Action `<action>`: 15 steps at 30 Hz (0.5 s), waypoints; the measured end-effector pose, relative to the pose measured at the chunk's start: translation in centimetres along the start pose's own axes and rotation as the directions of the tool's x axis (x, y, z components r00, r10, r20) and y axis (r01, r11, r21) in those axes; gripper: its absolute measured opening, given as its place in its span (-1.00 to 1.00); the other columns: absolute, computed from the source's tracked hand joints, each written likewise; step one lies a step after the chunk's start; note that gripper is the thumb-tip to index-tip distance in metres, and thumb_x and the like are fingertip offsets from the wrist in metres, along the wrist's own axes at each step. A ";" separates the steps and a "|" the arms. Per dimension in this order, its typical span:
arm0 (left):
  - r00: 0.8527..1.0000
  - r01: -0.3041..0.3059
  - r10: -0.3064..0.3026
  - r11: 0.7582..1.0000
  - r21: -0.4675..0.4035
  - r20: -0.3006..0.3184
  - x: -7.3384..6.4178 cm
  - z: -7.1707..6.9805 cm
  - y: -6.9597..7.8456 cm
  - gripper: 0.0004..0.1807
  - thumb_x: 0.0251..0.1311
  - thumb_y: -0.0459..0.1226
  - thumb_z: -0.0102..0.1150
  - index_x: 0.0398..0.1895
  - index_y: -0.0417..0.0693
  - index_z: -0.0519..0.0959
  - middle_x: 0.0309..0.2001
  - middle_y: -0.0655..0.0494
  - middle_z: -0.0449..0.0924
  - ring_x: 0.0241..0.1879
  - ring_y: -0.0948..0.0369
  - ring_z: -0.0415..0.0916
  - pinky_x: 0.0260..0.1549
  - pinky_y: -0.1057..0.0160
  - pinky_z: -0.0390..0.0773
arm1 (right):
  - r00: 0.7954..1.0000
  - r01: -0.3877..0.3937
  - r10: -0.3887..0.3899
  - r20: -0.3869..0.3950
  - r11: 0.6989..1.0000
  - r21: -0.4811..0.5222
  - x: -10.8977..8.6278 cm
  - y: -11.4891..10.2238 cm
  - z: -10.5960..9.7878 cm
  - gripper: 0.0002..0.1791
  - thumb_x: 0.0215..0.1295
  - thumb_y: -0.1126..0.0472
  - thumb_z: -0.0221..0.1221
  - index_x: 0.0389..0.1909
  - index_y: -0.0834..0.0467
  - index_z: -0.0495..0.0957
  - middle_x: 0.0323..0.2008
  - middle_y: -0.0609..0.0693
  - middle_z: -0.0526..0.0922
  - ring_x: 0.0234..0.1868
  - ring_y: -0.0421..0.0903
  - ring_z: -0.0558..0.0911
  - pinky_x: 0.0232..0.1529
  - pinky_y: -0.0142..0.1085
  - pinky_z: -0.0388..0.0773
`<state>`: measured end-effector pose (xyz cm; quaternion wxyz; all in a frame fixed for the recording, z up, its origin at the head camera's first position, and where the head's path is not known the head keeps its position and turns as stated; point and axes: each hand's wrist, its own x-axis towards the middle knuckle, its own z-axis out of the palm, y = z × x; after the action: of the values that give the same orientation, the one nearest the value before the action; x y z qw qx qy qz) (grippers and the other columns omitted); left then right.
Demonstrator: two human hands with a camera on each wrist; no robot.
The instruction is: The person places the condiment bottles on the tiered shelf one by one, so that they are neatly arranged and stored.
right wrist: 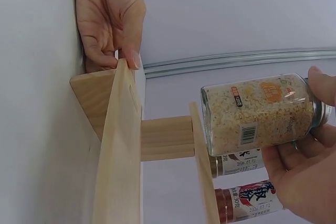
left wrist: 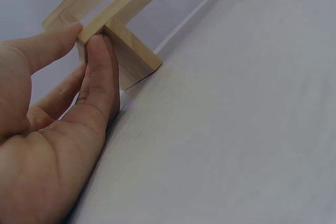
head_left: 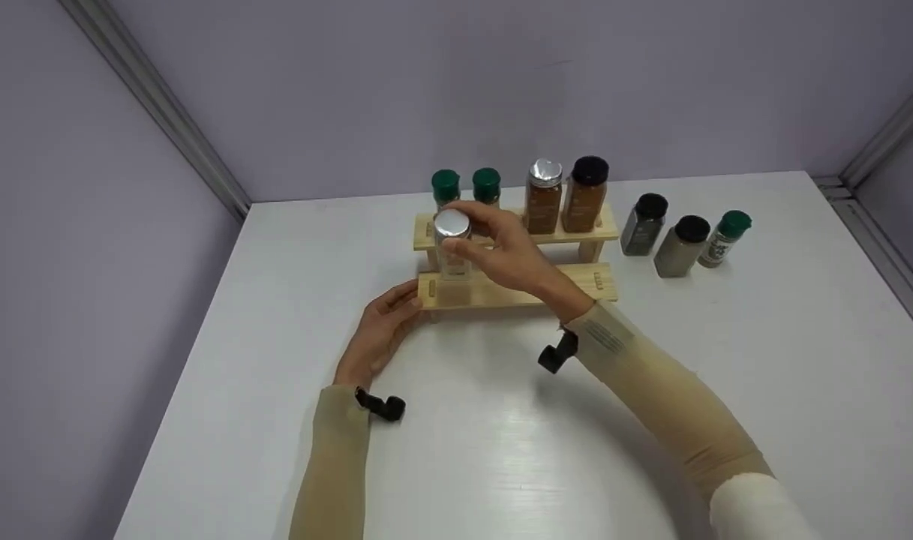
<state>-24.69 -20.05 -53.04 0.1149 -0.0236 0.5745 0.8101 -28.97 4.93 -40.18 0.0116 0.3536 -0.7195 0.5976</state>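
Observation:
My right hand (head_left: 512, 255) grips a glass spice jar (right wrist: 257, 114) by its silver lid. Pale yellowish granules fill the jar, which carries an orange label and a barcode. It hangs upright above the left part of the lower shelf (head_left: 501, 291) of a two-tier wooden spice rack (right wrist: 118, 145), with a gap between jar base and board. At that shelf's left end, my left hand (head_left: 385, 330) pinches the corner, thumb on top and fingers beneath, as the left wrist view shows. Two green-capped bottles (head_left: 445, 184) on the upper shelf are partly hidden behind my right hand.
On the upper shelf's right side stand a silver-lidded jar (head_left: 544, 199) and a black-lidded jar (head_left: 586, 195) of reddish-brown spice. Right of the rack, two black-lidded jars (head_left: 644, 225) and a green-capped bottle (head_left: 725, 238) stand on the white table (head_left: 764, 360). A wall rises behind.

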 end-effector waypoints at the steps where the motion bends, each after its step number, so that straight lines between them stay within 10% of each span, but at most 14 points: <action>1: 1.000 -0.001 0.001 1.000 0.006 -0.001 0.0 0.0 0.0 -0.46 0.55 -0.36 0.22 0.52 -0.21 0.42 0.45 -0.14 0.46 0.38 0.07 0.51 0.34 0.23 0.60 | 1.000 -0.005 0.005 0.003 1.000 -0.003 0.1 0.2 0.1 -0.50 0.52 0.28 0.31 0.41 0.28 0.52 0.20 0.17 0.68 0.19 0.00 0.68 0.34 -0.05 0.62; 15: 1.000 -0.004 0.003 1.000 0.021 0.026 0.0 -0.2 0.1 -0.46 0.56 -0.33 0.21 0.53 -0.19 0.41 0.46 -0.14 0.45 0.42 0.06 0.47 0.39 0.20 0.56 | 0.998 -0.030 0.029 0.063 0.999 0.015 -0.4 3.3 1.6 -0.47 0.48 0.34 0.33 0.40 0.39 0.50 0.25 0.21 0.67 0.24 0.06 0.66 0.39 -0.07 0.57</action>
<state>-24.73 -20.22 -53.03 0.1212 -0.0106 0.5814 0.8045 -29.74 3.87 -43.62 -0.0228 0.3617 -0.7199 0.5919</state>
